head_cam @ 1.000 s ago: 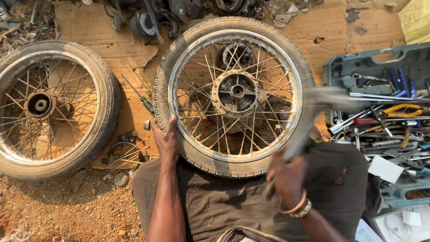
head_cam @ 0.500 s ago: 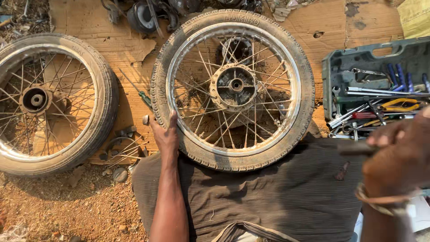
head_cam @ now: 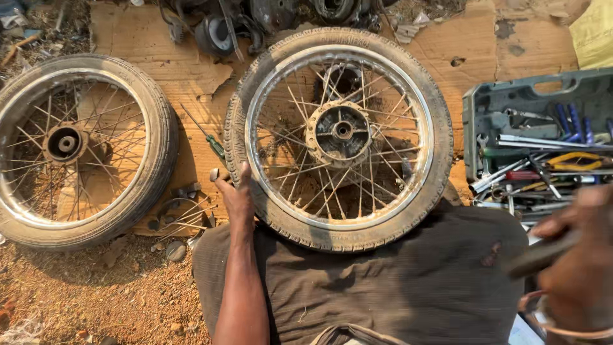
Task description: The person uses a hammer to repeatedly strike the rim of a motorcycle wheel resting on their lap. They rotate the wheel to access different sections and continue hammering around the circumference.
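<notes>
Flattened cardboard [head_cam: 159,70] over dirt carries the spoked wheel [head_cam: 338,137], propped on the person's lap. Left hand [head_cam: 237,195] lies spread against its tyre, steadying it. Right hand [head_cam: 575,268], blurred beside the open toolbox [head_cam: 485,108], grips a dark tool [head_cam: 539,255].
</notes>
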